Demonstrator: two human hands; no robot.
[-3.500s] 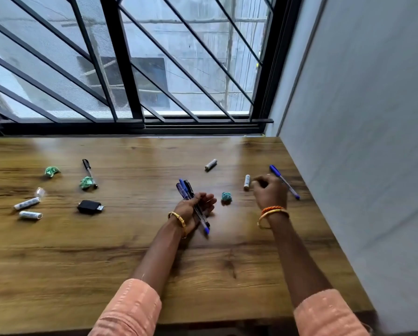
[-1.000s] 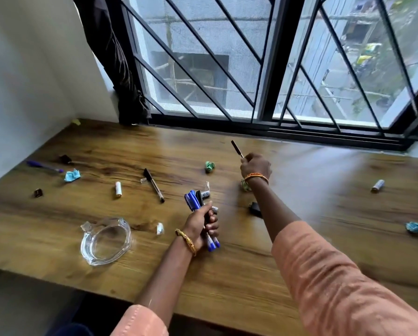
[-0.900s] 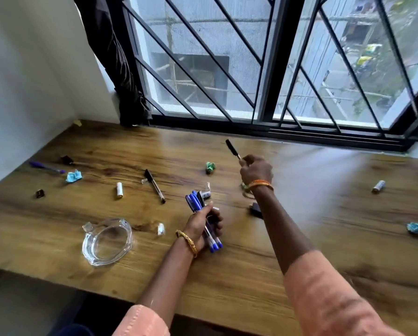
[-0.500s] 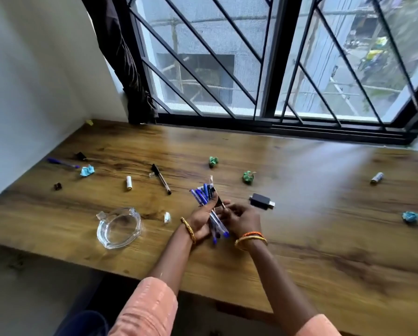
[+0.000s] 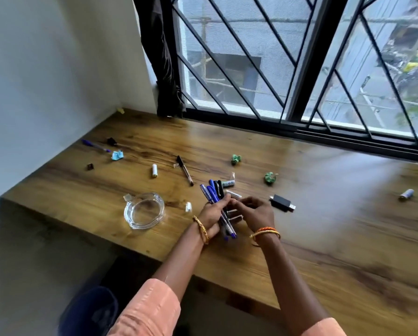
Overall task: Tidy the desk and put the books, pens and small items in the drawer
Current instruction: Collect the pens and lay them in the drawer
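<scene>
Wooden desk (image 5: 324, 226) under a barred window (image 5: 300, 69) carries the bundle of pens (image 5: 219, 200), gripped in the left hand (image 5: 211, 215) near the front edge, while the right hand (image 5: 256, 213) curls its fingers against the bundle, its fingertips hidden. Left of them sit a glass ashtray (image 5: 143, 210) and a black pen (image 5: 185, 169); just right lies a black USB stick (image 5: 282, 202), with a green paper ball (image 5: 269, 177) farther back. Far left, a blue pen (image 5: 95, 146) lies by the wall.

Window (image 5: 288, 57) with black diagonal grille, 12 o'clock, spanning the far edge. Dark curtain (image 5: 163, 64), bunched, 11 o'clock, beside the window frame. White wall (image 5: 45, 69), 9 to 10 o'clock. Dark blue rounded object (image 5: 91, 309), blurred, 7 o'clock, on the floor below the desk edge.
</scene>
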